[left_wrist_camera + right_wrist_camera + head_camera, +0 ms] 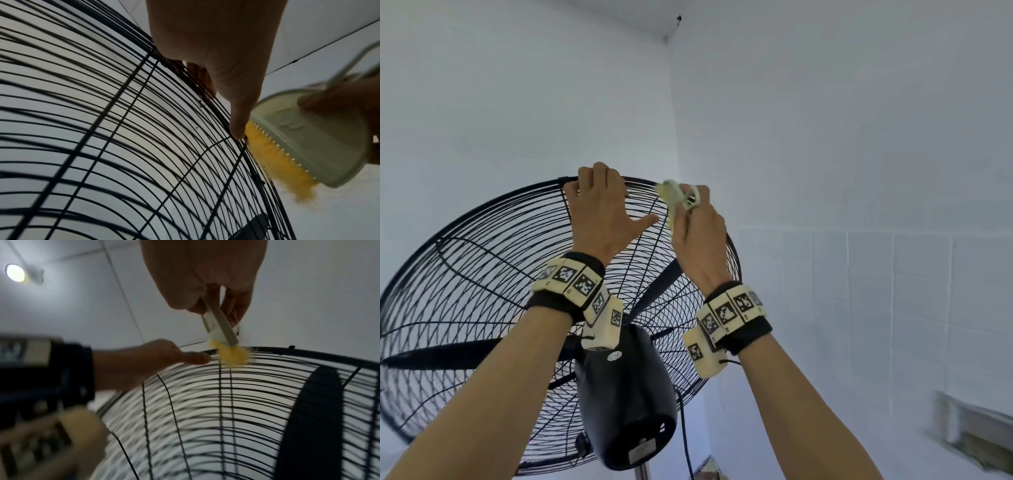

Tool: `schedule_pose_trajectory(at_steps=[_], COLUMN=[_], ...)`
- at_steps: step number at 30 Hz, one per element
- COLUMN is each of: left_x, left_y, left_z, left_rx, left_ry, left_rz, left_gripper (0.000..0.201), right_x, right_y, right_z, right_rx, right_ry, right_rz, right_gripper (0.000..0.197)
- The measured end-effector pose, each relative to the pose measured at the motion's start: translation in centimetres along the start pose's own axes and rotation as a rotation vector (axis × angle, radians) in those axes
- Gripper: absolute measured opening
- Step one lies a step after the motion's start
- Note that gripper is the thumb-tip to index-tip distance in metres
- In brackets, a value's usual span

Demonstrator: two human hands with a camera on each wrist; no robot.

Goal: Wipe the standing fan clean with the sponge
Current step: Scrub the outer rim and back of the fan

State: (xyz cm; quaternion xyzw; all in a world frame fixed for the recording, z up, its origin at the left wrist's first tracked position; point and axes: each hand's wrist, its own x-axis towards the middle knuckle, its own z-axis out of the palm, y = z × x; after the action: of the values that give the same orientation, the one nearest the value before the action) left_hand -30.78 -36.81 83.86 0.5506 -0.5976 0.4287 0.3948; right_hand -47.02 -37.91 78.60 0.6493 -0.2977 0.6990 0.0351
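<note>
Right forearm (801,411): nearest the head camera, rising from the lower edge, with a black strap and cream marker blocks at the wrist.
Left forearm (493,383): beside it on the other side, banded the same way.
Right hand (697,236): fingers and thumb clenched round the pale green plastic back of the sponge (304,146), which is a brush-like pad with a yellow fringe on its working edge.
Sponge contact: the right wrist view shows the yellow fringe (233,356) touching the outer rim wire at the top of the guard; it is blurred.
Left hand (602,212): fingers curled over the top rim of the guard and grasping it, thumb stretched sideways along the wires toward the sponge.
Thumb and sponge: in the left wrist view the thumb tip (238,129) lies on the rim just beside the yellow fringe; whether they touch cannot be told.
Standing fan (517,308): black wire guard seen from behind, tilted, with dark blades inside.
Motor housing (626,397): black, directly below the two wrists, with a cable hanging beside it.
Pole (642,472): only its top shows at the bottom edge.
Surroundings: white walls (825,137) meeting in a corner behind the fan, tiled lower on the right; a ceiling lamp (15,273) glows in the right wrist view.
</note>
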Motion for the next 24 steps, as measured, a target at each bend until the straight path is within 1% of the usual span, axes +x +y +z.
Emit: schedule_pose_trajectory(at_steps=[1, 2, 4, 5, 6, 7, 8, 11, 13, 14, 15, 17, 18, 19, 20, 21, 22, 24], left_x=[0.0, -0.1, -0.1, -0.2, -0.1, -0.1, -0.1, -0.1, -0.2, -0.3, -0.3, -0.4, -0.4, -0.4, -0.4, -0.4, -0.4, -0.2], left_y=[-0.2, -0.3, -0.3, -0.1, 0.1, 0.4, 0.6, 0.3, -0.2, -0.4, -0.5, -0.3, -0.1, 0.2, 0.4, 0.6, 0.5, 0.0], left_z=[0.0, -0.1, -0.3, -0.4, -0.5, -0.5, -0.5, -0.3, -0.3, -0.3, -0.4, -0.6, -0.7, -0.8, -0.9, -0.9, -0.8, -0.8], left_rx=[-0.003, -0.002, 0.008, 0.020, 0.035, 0.047, 0.052, 0.039, 0.040, 0.044, 0.048, 0.045, 0.042, 0.042, 0.044, 0.045, 0.043, 0.037], left_ry=[0.003, 0.004, 0.004, 0.001, -0.003, -0.008, -0.011, -0.005, -0.001, -0.001, -0.002, 0.000, -0.002, -0.005, -0.009, -0.013, -0.017, -0.031], left_rz=[0.002, 0.004, 0.006, 0.005, 0.006, 0.007, 0.008, -0.003, -0.007, -0.004, 0.004, 0.016, 0.018, 0.019, 0.019, 0.018, 0.017, 0.007], left_gripper=[0.077, 0.077, 0.077, 0.078, 0.079, 0.081, 0.082, 0.082, 0.083, 0.083, 0.083, 0.082, 0.082, 0.082, 0.082, 0.082, 0.081, 0.079], right_x=[0.1, -0.1, -0.4, -0.6, -0.6, -0.5, -0.2, 1.5, 2.8, 3.2, 3.4, 2.7, 1.9, 1.1, 0.5, 0.3, 0.5, 1.6], right_y=[0.4, 1.1, 3.0, 3.6, 3.8, 3.6, 3.1, 1.0, 0.2, 0.3, 0.8, 2.2, 3.0, 3.4, 3.6, 3.6, 3.3, 2.0], right_z=[-0.2, -0.7, -2.1, -2.6, -2.8, -2.7, -2.4, -1.0, -1.0, -1.4, -1.8, -2.9, -3.2, -3.3, -3.1, -2.8, -2.3, -1.5], right_rx=[0.037, 0.046, -0.063, -0.135, -0.193, -0.231, -0.244, -0.148, -0.033, -0.003, -0.013, -0.162, -0.255, -0.324, -0.360, -0.376, -0.373, -0.293], right_ry=[0.022, 0.079, 0.211, 0.212, 0.173, 0.125, 0.093, 0.064, 0.028, 0.038, 0.069, 0.107, 0.092, 0.063, 0.025, -0.003, -0.009, 0.009], right_rz=[0.032, 0.096, 0.272, 0.363, 0.430, 0.444, 0.400, 0.143, 0.072, 0.091, 0.150, 0.339, 0.420, 0.453, 0.442, 0.393, 0.318, 0.123], right_gripper=[0.022, 0.024, 0.029, 0.031, 0.032, 0.033, 0.034, 0.034, 0.031, 0.029, 0.029, 0.032, 0.032, 0.033, 0.035, 0.037, 0.039, 0.037])
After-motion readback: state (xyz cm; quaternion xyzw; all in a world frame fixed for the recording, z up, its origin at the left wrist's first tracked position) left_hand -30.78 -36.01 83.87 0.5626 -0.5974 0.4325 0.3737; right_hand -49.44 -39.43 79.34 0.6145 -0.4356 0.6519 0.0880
